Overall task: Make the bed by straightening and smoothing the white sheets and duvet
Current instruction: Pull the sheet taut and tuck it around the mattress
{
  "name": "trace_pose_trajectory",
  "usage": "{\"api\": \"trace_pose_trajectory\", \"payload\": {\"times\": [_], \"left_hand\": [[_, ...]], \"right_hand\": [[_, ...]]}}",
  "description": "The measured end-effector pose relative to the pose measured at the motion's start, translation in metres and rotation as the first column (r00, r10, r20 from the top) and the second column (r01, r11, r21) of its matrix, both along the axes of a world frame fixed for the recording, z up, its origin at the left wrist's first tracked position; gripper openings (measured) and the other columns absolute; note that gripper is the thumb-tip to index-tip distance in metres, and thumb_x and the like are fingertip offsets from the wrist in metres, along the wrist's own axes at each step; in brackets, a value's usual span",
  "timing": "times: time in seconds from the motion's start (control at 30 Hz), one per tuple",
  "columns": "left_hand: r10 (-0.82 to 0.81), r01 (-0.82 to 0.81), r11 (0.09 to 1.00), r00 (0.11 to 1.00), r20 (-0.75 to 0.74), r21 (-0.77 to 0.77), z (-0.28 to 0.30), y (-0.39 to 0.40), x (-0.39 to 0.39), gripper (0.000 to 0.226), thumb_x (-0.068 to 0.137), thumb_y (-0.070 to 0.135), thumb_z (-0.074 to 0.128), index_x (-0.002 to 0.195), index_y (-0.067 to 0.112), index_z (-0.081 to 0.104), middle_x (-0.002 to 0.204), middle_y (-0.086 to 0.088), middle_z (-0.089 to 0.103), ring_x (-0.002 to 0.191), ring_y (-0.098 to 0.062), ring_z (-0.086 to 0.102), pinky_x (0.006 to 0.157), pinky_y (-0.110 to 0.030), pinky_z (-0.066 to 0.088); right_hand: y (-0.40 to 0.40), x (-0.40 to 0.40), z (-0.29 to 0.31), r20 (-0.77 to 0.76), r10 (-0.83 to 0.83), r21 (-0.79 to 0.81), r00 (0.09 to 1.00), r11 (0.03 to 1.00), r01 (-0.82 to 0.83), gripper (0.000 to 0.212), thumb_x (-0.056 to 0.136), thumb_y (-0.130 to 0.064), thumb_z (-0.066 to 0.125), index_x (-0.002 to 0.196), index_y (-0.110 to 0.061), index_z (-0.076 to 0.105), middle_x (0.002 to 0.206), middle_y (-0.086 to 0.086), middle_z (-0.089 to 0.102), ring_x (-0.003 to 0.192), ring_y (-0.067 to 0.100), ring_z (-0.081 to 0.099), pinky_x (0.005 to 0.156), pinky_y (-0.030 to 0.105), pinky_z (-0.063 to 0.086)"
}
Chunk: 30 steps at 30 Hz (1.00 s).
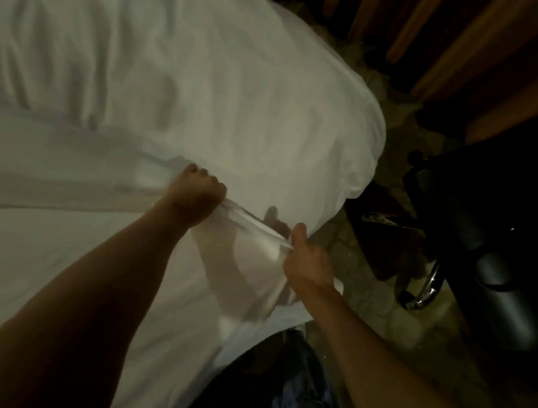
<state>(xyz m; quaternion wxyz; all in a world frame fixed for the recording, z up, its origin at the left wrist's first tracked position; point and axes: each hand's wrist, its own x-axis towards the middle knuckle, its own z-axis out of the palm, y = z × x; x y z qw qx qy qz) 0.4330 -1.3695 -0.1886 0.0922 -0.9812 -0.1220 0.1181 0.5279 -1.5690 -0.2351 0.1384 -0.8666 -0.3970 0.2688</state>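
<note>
Head view: wide-angle, looking down on bed corner; dim light, some motion blur.
Left hand (pixel 196 196): centre of frame, fist curled tight round a bunched edge of white fabric; knuckles up, forearm runs in from lower left.
Right hand (pixel 307 260): lower centre-right, fingers and thumb pinching the same fabric edge; forearm enters from bottom right.
Fabric strip (pixel 256 229): edge of the sheet, pulled taut and twisted into a narrow band btwn the two hands, slanting from upper left to lower right.
Duvet (pixel 226 91): white, wrinkled, fills upper left and centre of frame; rounded corner bulges at centre-right, overhanging the bed edge.
Sheet (pixel 78 243): white, smoother, spreads across left and lower left under the left forearm; hangs down below the taut strip, w/ arm shadows on it.
Floor (pixel 374 322): mottled stone-like surface, right of bed, lower centre-right.
Dark chair (pixel 479 241): right side of frame, black, w/ a curved chrome part near its base; just beside the bed corner, not touching as far as can be told.
Wood panels (pixel 470 40): upper right, brown vertical boards.
Clothing (pixel 294 387): dark blue garment of the person, bottom centre.
</note>
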Motion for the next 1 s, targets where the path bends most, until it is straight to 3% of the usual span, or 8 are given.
{"api": "trace_pose_trajectory", "payload": {"times": [0.07, 0.17, 0.23, 0.33, 0.43, 0.63, 0.8, 1.0], "left_hand": [[0.098, -0.098, 0.995, 0.995, -0.016, -0.023, -0.012, -0.009, 0.002, 0.012, 0.067, -0.009, 0.061, 0.068, 0.003, 0.064, 0.070, -0.017, 0.064, 0.068, -0.030, 0.063, 0.069, -0.033, 0.048], [0.335, -0.340, 0.941, 0.924, -0.185, 0.010, -0.028, -0.014, 0.003, 0.024, 0.090, 0.004, 0.041, 0.107, 0.005, 0.058, 0.112, -0.013, 0.059, 0.108, -0.031, 0.050, 0.093, -0.037, 0.035], [0.333, -0.337, 0.942, 0.925, -0.182, 0.012, -0.023, -0.016, -0.003, 0.026, 0.092, 0.007, 0.039, 0.113, 0.007, 0.053, 0.117, -0.012, 0.054, 0.111, -0.031, 0.046, 0.094, -0.037, 0.033], [0.358, -0.359, 0.933, 0.924, -0.132, 0.017, -0.010, -0.018, -0.020, 0.031, 0.091, 0.011, 0.039, 0.121, 0.009, 0.045, 0.123, -0.013, 0.046, 0.114, -0.031, 0.042, 0.097, -0.039, 0.031], [0.434, -0.436, 0.900, 0.894, -0.116, 0.005, 0.010, -0.025, -0.043, 0.041, 0.090, 0.012, 0.035, 0.131, 0.010, 0.038, 0.131, -0.015, 0.039, 0.120, -0.032, 0.038, 0.101, -0.042, 0.028], [0.688, -0.690, 0.724, 0.724, -0.056, -0.024, 0.055, -0.028, -0.107, 0.043, 0.085, 0.007, 0.053, 0.126, 0.008, 0.041, 0.128, -0.013, 0.043, 0.118, -0.030, 0.041, 0.095, -0.040, 0.035], [0.827, -0.838, 0.544, 0.544, -0.140, -0.045, 0.067, -0.064, -0.228, 0.039, 0.084, 0.004, 0.054, 0.123, 0.007, 0.045, 0.123, -0.011, 0.047, 0.117, -0.028, 0.043, 0.095, -0.037, 0.035], [0.875, -0.895, 0.444, 0.445, -0.188, -0.053, 0.072, -0.107, -0.423, 0.037, 0.086, 0.005, 0.051, 0.123, 0.008, 0.045, 0.122, -0.010, 0.048, 0.116, -0.027, 0.043, 0.096, -0.037, 0.034]], "right_hand": [[-0.001, 0.012, -0.009, 0.043, 0.017, -0.092, 0.999, 0.996, -0.013, 0.034, 0.095, -0.010, 0.037, 0.130, -0.008, 0.037, 0.093, 0.011, 0.064, 0.080, 0.028, 0.062, 0.061, 0.030, 0.041], [0.006, 0.015, -0.014, 0.099, 0.081, -0.195, 0.992, 0.979, -0.060, 0.034, 0.098, -0.014, 0.033, 0.131, -0.012, 0.034, 0.105, 0.010, 0.064, 0.089, 0.026, 0.063, 0.066, 0.028, 0.042], [0.005, 0.007, -0.008, 0.110, 0.116, -0.255, 0.987, 0.963, -0.085, 0.031, 0.100, -0.016, 0.033, 0.130, -0.011, 0.039, 0.112, 0.008, 0.063, 0.096, 0.023, 0.062, 0.076, 0.028, 0.046], [0.001, -0.001, 0.002, 0.256, 0.176, -0.181, 0.951, 0.975, -0.131, 0.027, 0.093, -0.010, 0.046, 0.119, -0.005, 0.052, 0.109, 0.010, 0.061, 0.092, 0.022, 0.062, 0.079, 0.027, 0.048], [0.012, -0.017, 0.026, 0.198, 0.276, -0.221, 0.940, 0.947, -0.232, 0.044, 0.088, -0.017, 0.042, 0.132, -0.014, 0.039, 0.124, 0.007, 0.048, 0.108, 0.021, 0.048, 0.090, 0.030, 0.038], [0.085, -0.083, 0.089, 0.263, 0.498, -0.036, 0.826, 0.861, -0.507, 0.046, 0.087, -0.025, 0.050, 0.130, -0.012, 0.039, 0.126, 0.009, 0.046, 0.109, 0.025, 0.045, 0.089, 0.033, 0.039], [0.087, -0.177, 0.104, 0.258, 0.667, -0.049, 0.699, 0.731, -0.680, 0.035, 0.086, -0.022, 0.047, 0.119, -0.010, 0.043, 0.115, 0.008, 0.048, 0.103, 0.024, 0.046, 0.076, 0.027, 0.039], [0.048, -0.351, 0.084, 0.197, 0.751, -0.158, 0.630, 0.658, -0.736, 0.036, 0.090, -0.022, 0.042, 0.124, -0.010, 0.040, 0.123, 0.009, 0.045, 0.110, 0.023, 0.044, 0.086, 0.026, 0.040]]}}
